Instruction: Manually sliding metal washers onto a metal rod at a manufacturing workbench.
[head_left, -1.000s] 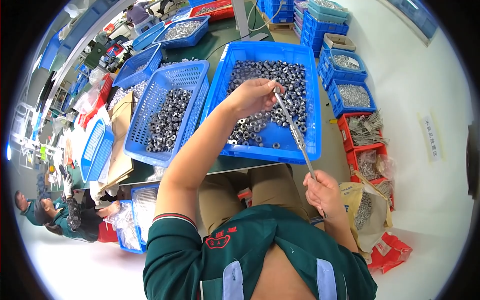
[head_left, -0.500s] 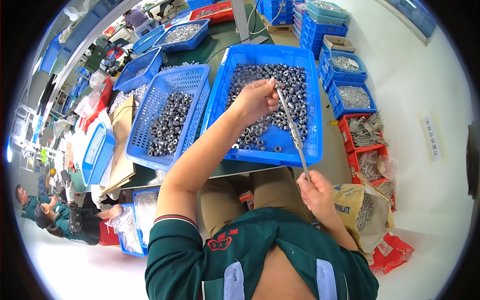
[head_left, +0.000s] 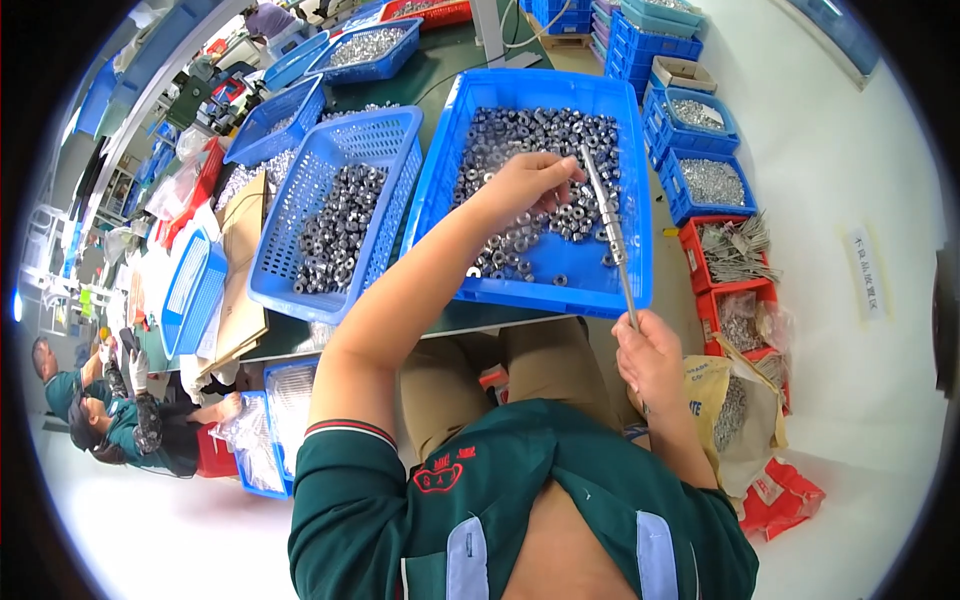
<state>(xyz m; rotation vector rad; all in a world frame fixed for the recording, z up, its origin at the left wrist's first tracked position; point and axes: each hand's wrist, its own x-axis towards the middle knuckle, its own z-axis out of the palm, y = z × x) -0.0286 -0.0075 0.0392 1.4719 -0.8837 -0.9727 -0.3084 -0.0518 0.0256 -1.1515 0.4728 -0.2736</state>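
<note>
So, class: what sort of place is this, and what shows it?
Probably a factory sorting bench: blue crates of small metal nuts, a rod threaded with nuts in the right hand, and stacked bins.

Blue tray point(head_left: 640, 200) walls, steel nuts point(head_left: 530, 130) crowd left hand point(head_left: 530, 185).

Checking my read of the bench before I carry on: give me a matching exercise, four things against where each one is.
Things:
1. metal rod
2. left hand
3. perforated blue basket
4. red bins

Places:
A. on the floor to the person's right
B. over the nuts in the solid blue tray
C. gripped at its lower end by the right hand
D. to the left of the solid blue tray, part full of nuts

Pairs: 1-C, 2-B, 3-D, 4-A
</note>
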